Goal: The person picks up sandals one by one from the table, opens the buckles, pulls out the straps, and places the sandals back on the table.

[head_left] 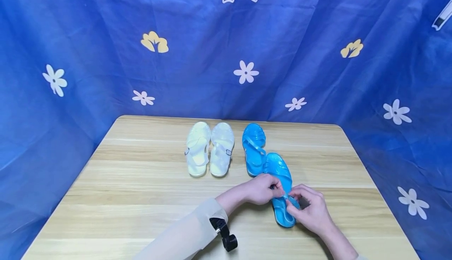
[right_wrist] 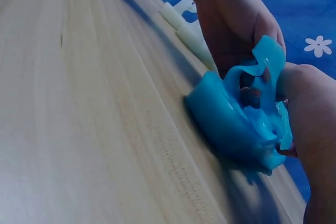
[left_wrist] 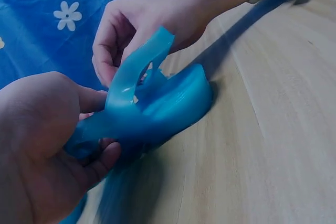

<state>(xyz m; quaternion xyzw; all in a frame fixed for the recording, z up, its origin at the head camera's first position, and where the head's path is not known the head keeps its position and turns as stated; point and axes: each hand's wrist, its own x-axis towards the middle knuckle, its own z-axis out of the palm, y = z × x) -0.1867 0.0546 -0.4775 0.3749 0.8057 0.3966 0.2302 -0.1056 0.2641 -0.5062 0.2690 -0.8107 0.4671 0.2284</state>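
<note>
A blue jelly sandal (head_left: 277,168) lies on the table with its toe away from me, heel toward the near edge. At its left side my left hand (head_left: 263,188) pinches the ankle strap. From the right, my right hand (head_left: 310,207) holds the strap between thumb and fingers, close to the left fingertips. The left wrist view shows the left thumb and fingers around the blue sandal's side (left_wrist: 157,114). In the right wrist view, the strap (right_wrist: 270,59) loops up between both hands; the fingertips partly hide the fastening.
Touching the held sandal's upper left is a second blue sandal (head_left: 253,146). Farther left, two white sandals with buckles, one (head_left: 197,148) beside the other (head_left: 221,148), stand side by side. A blue patterned cloth (head_left: 197,56) hangs behind the wooden table (head_left: 141,197).
</note>
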